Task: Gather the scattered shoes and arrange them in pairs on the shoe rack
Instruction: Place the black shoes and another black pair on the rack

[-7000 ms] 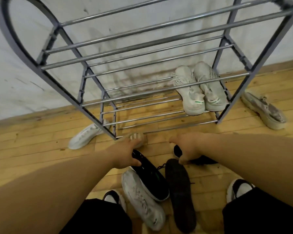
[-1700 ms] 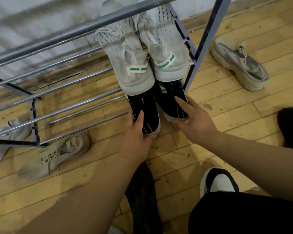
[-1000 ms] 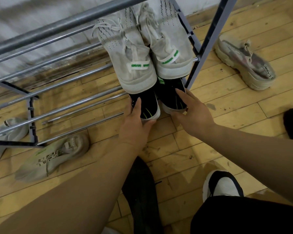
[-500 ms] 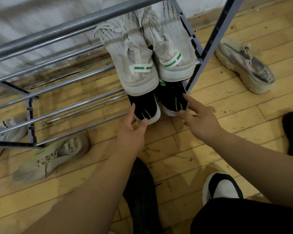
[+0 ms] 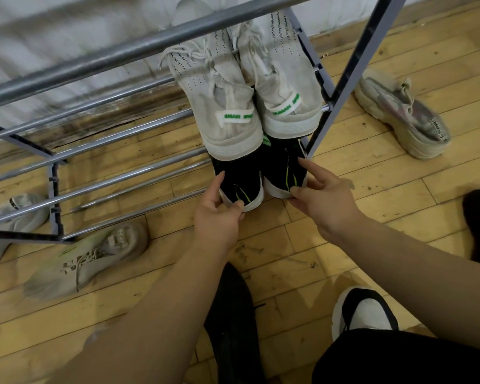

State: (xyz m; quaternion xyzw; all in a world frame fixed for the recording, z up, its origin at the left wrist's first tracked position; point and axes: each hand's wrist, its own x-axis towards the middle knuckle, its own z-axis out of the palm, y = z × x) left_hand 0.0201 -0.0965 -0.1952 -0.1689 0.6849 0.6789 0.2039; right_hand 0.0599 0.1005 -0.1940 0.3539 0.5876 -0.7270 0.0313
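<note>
Both hands on the heels of the black pair, low at the right end of the rack.

The metal shoe rack stands on the wood floor with a white pair on a rail, and the black pair sits right under them, heels poking out toward the camera. Left hand pinches the left black shoe's heel, and the right hand grips the right one's. Loose ones lie around: a chunky grey sneaker right of the rack, a beige sneaker and a white shoe on the left, and a dark shoe between the arms.
</note>
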